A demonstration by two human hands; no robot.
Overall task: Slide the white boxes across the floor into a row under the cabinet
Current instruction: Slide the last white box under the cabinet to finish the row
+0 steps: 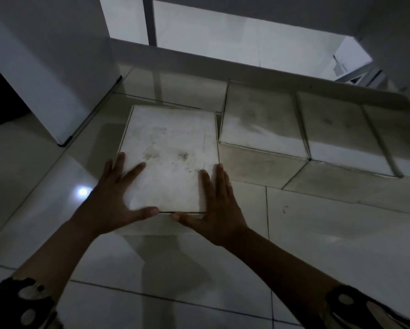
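A: Position of the near box (168, 157)?

B: On the tiled floor (318, 233), in front of the cabinet (246, 65) and just left of the row. Its top is smudged.

A: Left hand (113, 200)?

B: Flat on the box's near left corner. Fingers are straight and spread over the top and left edge; the thumb lies along the near edge.

A: Right hand (218, 210)?

B: Flat on the near right corner. Fingers are straight and point away along the right edge; the thumb lies along the near edge, close to the left thumb. Neither hand curls round the box.

A: The row?

B: A second box (263, 122) sits just right of the near box, farther back and partly under the cabinet. A third box (337, 131) touches its right side.
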